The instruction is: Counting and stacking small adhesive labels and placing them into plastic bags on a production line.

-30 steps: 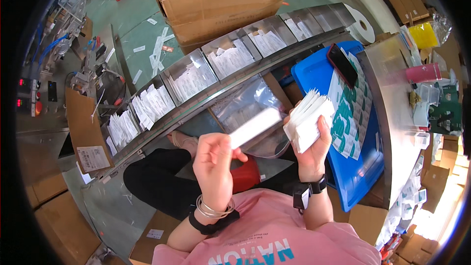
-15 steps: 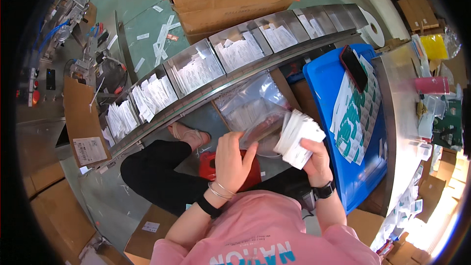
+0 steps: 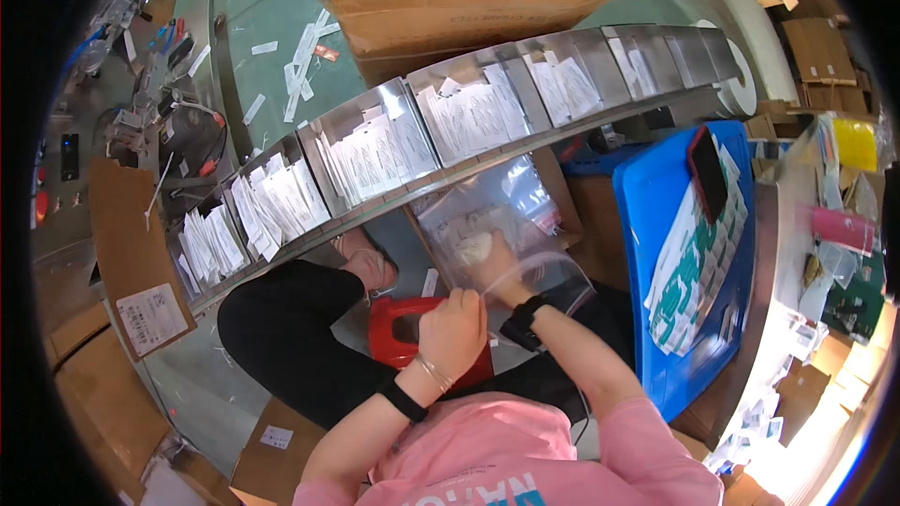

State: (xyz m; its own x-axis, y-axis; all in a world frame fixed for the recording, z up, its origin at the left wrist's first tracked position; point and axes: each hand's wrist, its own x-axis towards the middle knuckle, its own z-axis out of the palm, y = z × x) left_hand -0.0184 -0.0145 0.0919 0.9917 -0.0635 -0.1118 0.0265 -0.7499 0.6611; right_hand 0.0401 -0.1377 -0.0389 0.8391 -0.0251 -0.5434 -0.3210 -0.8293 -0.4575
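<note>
Here, left hand (image 3: 453,333) fingers clamped on clear bag (image 3: 511,215) rim, right hand (image 3: 489,262) inside, grip unclear.

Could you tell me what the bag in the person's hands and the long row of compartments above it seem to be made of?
The clear bag looks like thin, glossy plastic film: the white packets and the right hand show through it, and it creases and catches highlights. The left hand grips its edge. The compartment tray appears to be bare sheet metal, likely steel: grey, dull-shiny walls with bent dividers.
</note>
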